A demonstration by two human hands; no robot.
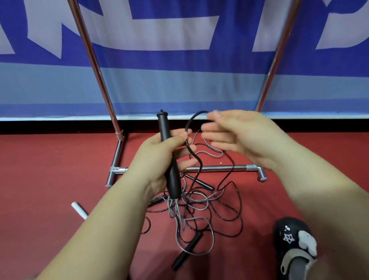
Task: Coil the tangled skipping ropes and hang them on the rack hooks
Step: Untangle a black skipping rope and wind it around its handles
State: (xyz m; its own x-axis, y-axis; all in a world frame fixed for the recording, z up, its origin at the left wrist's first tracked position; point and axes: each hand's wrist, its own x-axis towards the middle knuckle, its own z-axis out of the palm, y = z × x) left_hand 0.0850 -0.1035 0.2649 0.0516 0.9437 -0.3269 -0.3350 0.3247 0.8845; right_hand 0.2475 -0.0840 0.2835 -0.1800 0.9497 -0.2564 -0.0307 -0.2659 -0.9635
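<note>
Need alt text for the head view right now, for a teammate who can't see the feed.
The left hand grips an upright black rope handle while the open right hand loops its black cord above a tangle of black and grey ropes on the red floor, before a chrome rack base.

A sports hall, by the look of it. Red sport flooring [33,181] fills the lower frame, and a blue banner [167,48] with large pale letters spans the top. A chrome rack [101,80] stands at centre.
</note>
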